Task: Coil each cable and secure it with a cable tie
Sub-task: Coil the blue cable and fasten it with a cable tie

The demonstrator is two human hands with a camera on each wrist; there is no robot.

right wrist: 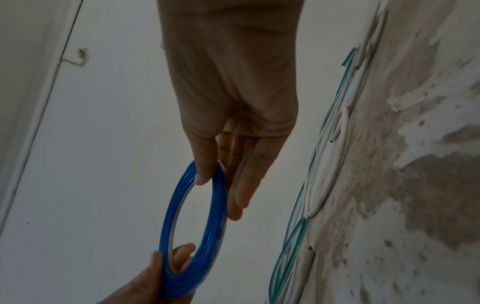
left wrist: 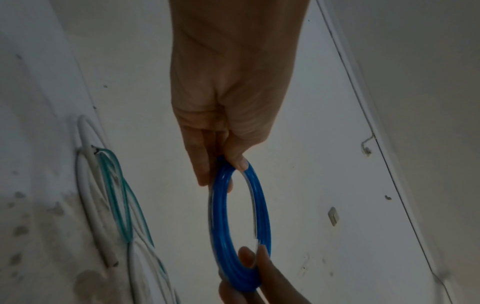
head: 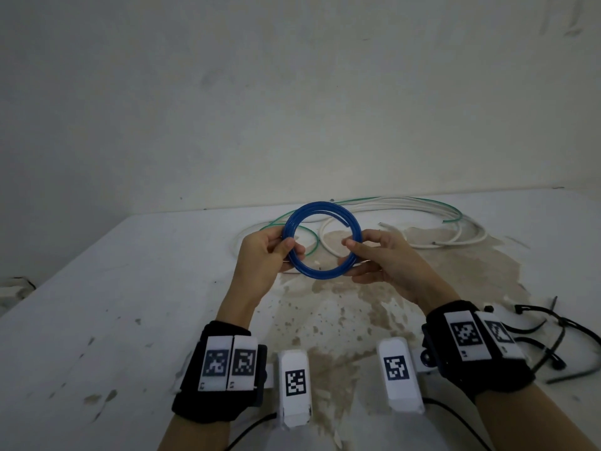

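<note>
A blue cable [head: 320, 213] wound into a round coil of several turns is held up above the table, between both hands. My left hand [head: 271, 252] pinches the coil's left side between thumb and fingers [left wrist: 235, 162]. My right hand [head: 374, 255] pinches its right side [right wrist: 205, 174]. One loose end of the blue cable [head: 346, 222] sticks out at the upper right of the coil. Behind it, a white cable [head: 422, 206] and a thin green cable [head: 452, 219] lie loose on the table. Black cable ties [head: 553, 340] lie at the right, beside my right wrist.
The table [head: 130, 288] is white with a large brown stained patch [head: 341, 307] in its middle. A pale wall [head: 292, 92] rises right behind the cables. A pale object [head: 13, 288] sits past the table's left edge.
</note>
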